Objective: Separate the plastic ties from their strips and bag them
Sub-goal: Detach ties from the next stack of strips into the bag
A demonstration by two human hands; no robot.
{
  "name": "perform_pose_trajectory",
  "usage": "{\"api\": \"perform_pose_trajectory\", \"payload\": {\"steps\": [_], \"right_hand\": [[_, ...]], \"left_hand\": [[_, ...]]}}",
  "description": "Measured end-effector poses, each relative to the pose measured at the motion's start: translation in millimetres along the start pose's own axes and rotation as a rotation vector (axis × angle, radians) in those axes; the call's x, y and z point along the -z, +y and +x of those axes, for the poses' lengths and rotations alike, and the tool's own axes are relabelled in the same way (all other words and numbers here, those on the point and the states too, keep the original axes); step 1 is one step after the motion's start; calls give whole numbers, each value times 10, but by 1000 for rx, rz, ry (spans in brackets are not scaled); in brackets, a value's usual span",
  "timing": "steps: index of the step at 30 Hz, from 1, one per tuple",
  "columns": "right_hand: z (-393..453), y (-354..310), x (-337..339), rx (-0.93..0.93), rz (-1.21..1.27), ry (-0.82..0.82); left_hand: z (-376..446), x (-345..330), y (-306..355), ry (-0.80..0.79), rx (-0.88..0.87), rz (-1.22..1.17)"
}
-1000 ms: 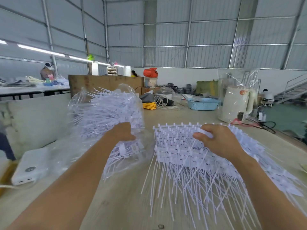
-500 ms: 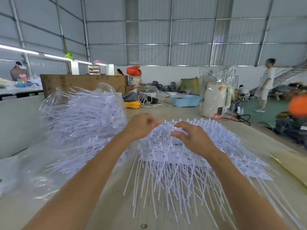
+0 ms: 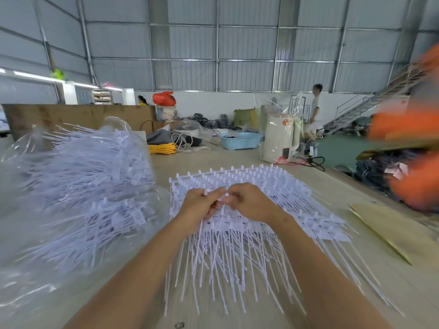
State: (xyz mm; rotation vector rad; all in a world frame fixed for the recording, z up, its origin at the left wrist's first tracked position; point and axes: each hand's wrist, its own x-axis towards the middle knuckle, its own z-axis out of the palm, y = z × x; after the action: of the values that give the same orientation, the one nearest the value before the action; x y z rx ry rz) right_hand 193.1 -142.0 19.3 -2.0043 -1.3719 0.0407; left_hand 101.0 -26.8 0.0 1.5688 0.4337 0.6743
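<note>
Underneath everything lies a pale wooden worktable [image 3: 237,160] in a metal-walled hall. At its middle, the left hand [image 3: 200,205] and right hand [image 3: 251,203] meet, fingers curled, pinching one thin white plastic tie [image 3: 219,224] above the stacked white tie strips [image 3: 261,186]. Just left sits a clear plastic bag of loose ties [image 3: 90,186]. A flat brown cardboard sheet [image 3: 392,229] lies by the table's right edge.
</note>
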Motion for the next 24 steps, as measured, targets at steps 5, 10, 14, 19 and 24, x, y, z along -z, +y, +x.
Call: {"api": "perform_pose_trajectory", "payload": {"steps": [5, 10, 14, 19, 24], "right_hand": [[20, -8, -34, 45, -108, 59], [22, -48, -79, 80, -380, 170], [18, -89, -72, 174, -515, 169], [-37, -272, 96, 199, -383, 169], [-95, -466, 411, 284, -31, 262]], "left_hand": [[8, -49, 4, 124, -91, 240], [75, -51, 36, 211, -95, 364], [88, 2, 61, 145, 13, 194], [154, 85, 27, 318, 68, 244], [154, 266, -9, 312, -77, 140]]}}
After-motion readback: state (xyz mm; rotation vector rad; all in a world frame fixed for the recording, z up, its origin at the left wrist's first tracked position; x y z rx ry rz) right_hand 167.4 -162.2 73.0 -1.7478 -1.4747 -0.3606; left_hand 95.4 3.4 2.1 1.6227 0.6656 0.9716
